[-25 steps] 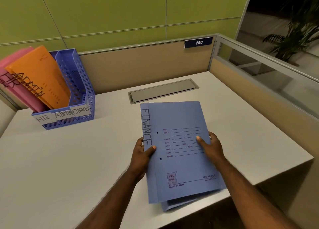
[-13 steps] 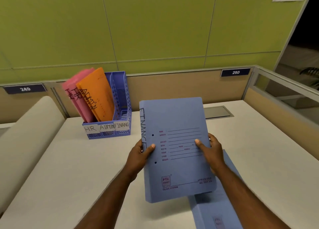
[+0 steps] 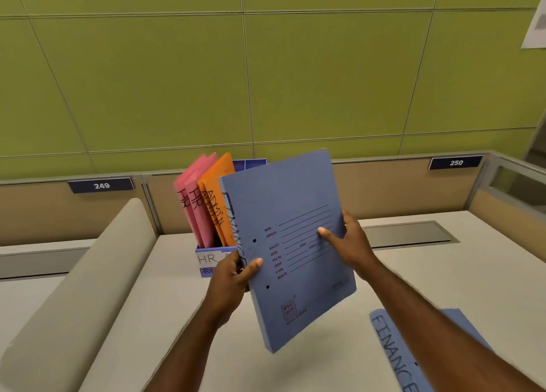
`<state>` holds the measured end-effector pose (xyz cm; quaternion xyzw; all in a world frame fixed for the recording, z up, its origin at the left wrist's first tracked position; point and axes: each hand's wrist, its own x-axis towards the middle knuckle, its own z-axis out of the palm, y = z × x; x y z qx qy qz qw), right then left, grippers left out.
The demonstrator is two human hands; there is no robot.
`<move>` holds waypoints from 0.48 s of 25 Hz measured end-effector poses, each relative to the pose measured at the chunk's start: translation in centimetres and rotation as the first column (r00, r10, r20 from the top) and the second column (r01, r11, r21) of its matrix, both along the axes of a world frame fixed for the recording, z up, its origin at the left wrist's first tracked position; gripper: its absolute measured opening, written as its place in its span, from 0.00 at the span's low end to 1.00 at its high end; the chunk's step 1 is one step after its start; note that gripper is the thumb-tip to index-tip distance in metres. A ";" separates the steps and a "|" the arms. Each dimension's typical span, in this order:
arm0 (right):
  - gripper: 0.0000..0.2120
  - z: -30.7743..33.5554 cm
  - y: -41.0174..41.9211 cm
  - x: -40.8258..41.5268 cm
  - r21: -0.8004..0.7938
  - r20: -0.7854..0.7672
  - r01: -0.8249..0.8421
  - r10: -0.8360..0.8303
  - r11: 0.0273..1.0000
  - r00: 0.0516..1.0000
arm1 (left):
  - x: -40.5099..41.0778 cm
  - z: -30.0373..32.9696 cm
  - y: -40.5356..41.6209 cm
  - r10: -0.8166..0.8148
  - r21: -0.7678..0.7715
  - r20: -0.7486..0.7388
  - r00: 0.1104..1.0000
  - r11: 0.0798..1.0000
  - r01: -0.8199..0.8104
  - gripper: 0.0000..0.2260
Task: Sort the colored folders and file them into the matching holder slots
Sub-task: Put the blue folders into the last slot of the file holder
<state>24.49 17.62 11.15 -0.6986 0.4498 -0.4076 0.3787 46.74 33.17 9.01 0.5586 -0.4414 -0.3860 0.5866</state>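
Observation:
I hold a blue folder (image 3: 292, 244) marked FINANCE tilted up above the desk, in front of the blue file holder (image 3: 206, 261). My left hand (image 3: 233, 276) grips its spine edge, thumb on the cover. My right hand (image 3: 347, 244) grips its right edge. Behind it, pink HR folders (image 3: 193, 205) and an orange ADMIN folder (image 3: 217, 202) stand in the holder. Only the HR label on the holder shows; the folder hides the other slots. A second blue FINANCE folder (image 3: 399, 359) lies flat on the desk at lower right, partly under my right forearm.
The white desk (image 3: 443, 276) has a grey cable hatch (image 3: 413, 235) at the back right. A beige partition (image 3: 88, 273) runs along the left. Low divider panels with number plates 249 (image 3: 101, 185) and 250 (image 3: 456, 163) back the desk, under a green wall.
Both hands have lifted the blue folder up and left toward the holder, and tilted it. The view has swung left, so the holder now sits behind the folder.

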 end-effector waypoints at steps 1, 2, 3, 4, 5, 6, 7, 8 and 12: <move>0.36 1.0 -0.4 1.5 -0.015 -0.018 -0.031 0.031 0.999 0.999 | 0.9 0.4 0.0 0.023 -0.032 0.009 1.000 0.999 -0.022 0.16; 0.39 2.0 -0.8 3.0 -0.036 -0.040 -0.063 0.062 0.997 0.997 | 1.7 0.7 0.0 0.052 -0.065 0.023 0.998 0.997 -0.051 0.16; 0.44 2.9 -1.2 4.3 -0.066 -0.070 -0.090 0.086 0.994 0.994 | 2.4 0.9 -0.1 0.089 -0.096 0.049 0.995 0.992 -0.084 0.14; 0.48 3.8 -1.6 5.6 -0.108 -0.110 -0.107 0.095 0.988 0.989 | 2.9 1.0 -0.2 0.131 -0.124 0.091 0.987 0.985 -0.119 0.13; 0.52 4.9 -2.0 6.9 -0.158 -0.151 -0.120 0.096 0.980 0.984 | 3.5 1.1 -0.5 0.174 -0.150 0.146 0.974 0.977 -0.152 0.12; 0.54 5.9 -2.3 8.2 -0.201 -0.183 -0.134 0.097 0.970 0.978 | 4.0 1.1 -0.9 0.215 -0.176 0.205 0.955 0.968 -0.180 0.13; 0.56 7.0 -2.7 9.4 -0.237 -0.211 -0.158 0.108 0.959 0.972 | 4.4 1.2 -1.2 0.258 -0.202 0.250 0.933 0.957 -0.210 0.15; 0.59 8.2 -3.1 10.5 -0.267 -0.240 -0.188 0.124 0.945 0.963 | 4.7 1.4 -1.6 0.299 -0.230 0.278 0.913 0.943 -0.239 0.17; 0.68 12.3 -4.7 14.0 -0.365 -0.313 -0.305 0.193 0.880 0.930 | 5.3 2.7 -3.3 0.444 -0.362 0.327 0.834 0.874 -0.323 0.20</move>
